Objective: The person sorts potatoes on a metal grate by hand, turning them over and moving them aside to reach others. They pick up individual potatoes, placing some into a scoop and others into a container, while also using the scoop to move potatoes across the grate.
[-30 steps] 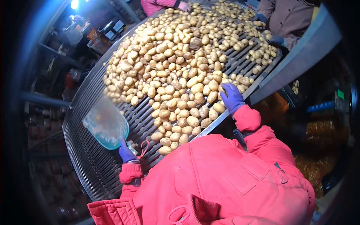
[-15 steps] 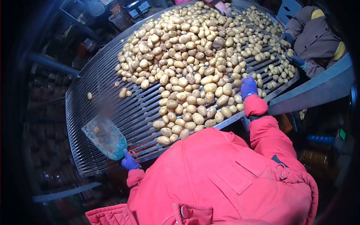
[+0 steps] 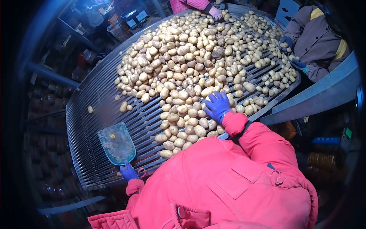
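My left hand (image 3: 129, 171), in a blue-purple glove, is closed at the near end of a teal scoop (image 3: 121, 152). The scoop lies tilted over the slatted rack, with a small yellowish piece (image 3: 112, 136) in it; its handle is mostly hidden by the hand. Gloved in the same colour, my right hand (image 3: 218, 106) rests palm down on the potatoes (image 3: 192, 113) near the rack's front edge. Its fingers are spread and it grips nothing that I can see.
The large potato heap (image 3: 171, 53) covers the middle and back of the slatted metal rack (image 3: 89, 128). At the right a co-worker's gloved hand (image 3: 299, 65) is by small potatoes; another person's pink-gloved hand (image 3: 215, 13) is at the back. A metal beam (image 3: 312, 97) slants in from the right.
My right hand has moved left across the potatoes, its fingers now spread. The scoop has shifted slightly right and turned, with my left hand still at its near end.
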